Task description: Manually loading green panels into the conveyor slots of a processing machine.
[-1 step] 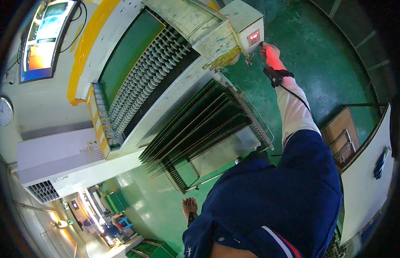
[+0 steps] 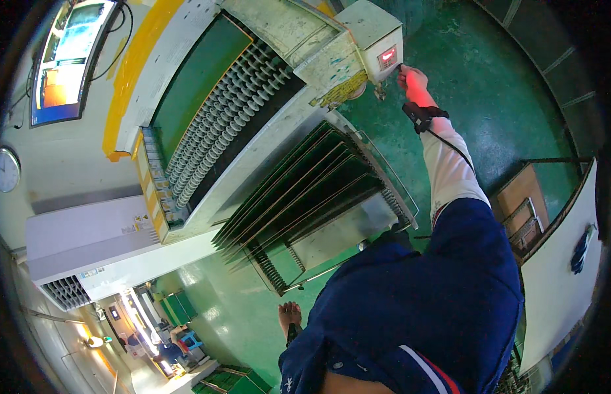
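At the upper right my right hand (image 2: 414, 80) reaches to the lower corner of a pale control box (image 2: 377, 36) with a lit red display (image 2: 388, 58). Its fingers are drawn together at a small dark part on the box's edge, too small to make out. Red light falls on that hand and wrist. My left hand (image 2: 290, 314) hangs low beside my body over the green floor, holding nothing, its fingers slightly apart. Between my arms stands a slotted rack (image 2: 345, 230) with several dark green panels (image 2: 289, 184) upright in it.
A roller conveyor (image 2: 220, 121) carries a flat green panel (image 2: 197, 75) at the upper left. Beyond it are a screen (image 2: 72, 62) and a white housing (image 2: 95, 230). On the right, a glove (image 2: 582, 249) lies on a white tabletop (image 2: 555, 289). A cable (image 2: 453, 146) runs from my right wrist.
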### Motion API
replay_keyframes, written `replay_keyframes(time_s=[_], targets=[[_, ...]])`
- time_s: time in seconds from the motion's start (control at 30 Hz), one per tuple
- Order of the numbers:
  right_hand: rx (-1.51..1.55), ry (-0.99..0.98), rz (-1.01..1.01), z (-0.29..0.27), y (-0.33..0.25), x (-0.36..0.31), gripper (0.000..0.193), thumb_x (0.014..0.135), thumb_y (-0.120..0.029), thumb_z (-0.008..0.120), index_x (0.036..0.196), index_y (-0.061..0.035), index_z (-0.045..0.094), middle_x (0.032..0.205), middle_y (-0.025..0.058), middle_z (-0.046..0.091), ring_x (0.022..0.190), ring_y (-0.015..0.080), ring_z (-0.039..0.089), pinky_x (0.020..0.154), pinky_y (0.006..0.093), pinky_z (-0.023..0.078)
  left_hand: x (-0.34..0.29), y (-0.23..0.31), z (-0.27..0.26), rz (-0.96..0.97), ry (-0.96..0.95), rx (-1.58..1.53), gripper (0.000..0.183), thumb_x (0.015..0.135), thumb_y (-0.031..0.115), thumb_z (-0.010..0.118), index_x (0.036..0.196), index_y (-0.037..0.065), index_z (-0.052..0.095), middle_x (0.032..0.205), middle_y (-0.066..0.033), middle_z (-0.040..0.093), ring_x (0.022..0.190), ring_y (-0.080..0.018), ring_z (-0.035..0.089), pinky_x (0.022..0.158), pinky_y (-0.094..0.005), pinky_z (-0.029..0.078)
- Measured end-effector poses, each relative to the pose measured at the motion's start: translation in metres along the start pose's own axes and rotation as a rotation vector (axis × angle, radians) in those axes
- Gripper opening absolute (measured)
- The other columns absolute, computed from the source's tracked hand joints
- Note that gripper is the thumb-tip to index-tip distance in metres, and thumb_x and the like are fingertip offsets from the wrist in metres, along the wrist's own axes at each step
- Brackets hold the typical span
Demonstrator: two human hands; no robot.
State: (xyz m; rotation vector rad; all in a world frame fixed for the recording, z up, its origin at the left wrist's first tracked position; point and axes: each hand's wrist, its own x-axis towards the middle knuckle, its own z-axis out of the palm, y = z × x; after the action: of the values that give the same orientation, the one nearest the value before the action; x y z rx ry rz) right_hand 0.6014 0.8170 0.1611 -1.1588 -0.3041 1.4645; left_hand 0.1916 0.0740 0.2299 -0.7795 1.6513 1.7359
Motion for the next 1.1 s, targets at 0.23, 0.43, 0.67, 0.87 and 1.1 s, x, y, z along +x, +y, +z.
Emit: replay_keyframes(time_s=[0.23,0.43,0.67,0.87,1.1], targets=[[0.079,0.054,-0.035,0.010,-0.007,-0.013,0.013,0.078,-0.008,0.061,0.084,0.0015,0.054,0.062,0.0024,0.048,0.046,0.0109,0.043,0.039,0.0250,0.032,-0.003,-0.001,0.004,0.012,0.015,-0.002,0.031,0.090,0.037,0.046,0.091,0.006,0.046,0.091,-0.0081,0.053,0.077,-0.0254,0.051,0.066,-0.0389,0.044],[0.081,0.064,-0.036,0.010,-0.008,-0.014,0.014,0.078,-0.007,0.061,0.085,0.0024,0.054,0.062,0.0024,0.048,0.046,0.0108,0.043,0.039,0.0247,0.032,-0.013,-0.003,0.013,0.001,0.024,-0.031,0.030,0.090,0.037,0.047,0.088,0.007,0.046,0.087,-0.0077,0.053,0.076,-0.0250,0.050,0.066,-0.0384,0.043],[0.030,0.080,-0.061,0.008,-0.006,-0.011,0.016,0.078,-0.008,0.061,0.087,0.0032,0.055,0.061,0.0034,0.051,0.048,0.0117,0.047,0.040,0.0248,0.035,-0.006,-0.004,0.009,0.000,0.049,-0.007,0.031,0.090,0.036,0.045,0.096,0.006,0.048,0.094,-0.0083,0.053,0.078,-0.0253,0.050,0.067,-0.0392,0.042],[0.037,0.074,-0.058,0.010,-0.004,-0.010,0.014,0.078,-0.007,0.063,0.085,0.0018,0.055,0.061,0.0029,0.051,0.047,0.0111,0.046,0.039,0.0244,0.035,-0.005,-0.003,0.007,0.005,0.077,0.036,0.036,0.091,0.037,0.043,0.103,0.004,0.045,0.098,-0.0096,0.053,0.080,-0.0263,0.051,0.066,-0.0388,0.043],[0.014,0.031,-0.037,-0.003,0.004,0.007,0.020,0.077,-0.012,0.065,0.091,-0.0019,0.055,0.069,0.0002,0.054,0.054,0.0091,0.050,0.048,0.0240,0.044,-0.002,0.002,0.010,0.006,0.021,0.049,0.034,0.091,0.038,0.043,0.098,0.005,0.044,0.095,-0.0087,0.051,0.078,-0.0261,0.050,0.064,-0.0389,0.043]])
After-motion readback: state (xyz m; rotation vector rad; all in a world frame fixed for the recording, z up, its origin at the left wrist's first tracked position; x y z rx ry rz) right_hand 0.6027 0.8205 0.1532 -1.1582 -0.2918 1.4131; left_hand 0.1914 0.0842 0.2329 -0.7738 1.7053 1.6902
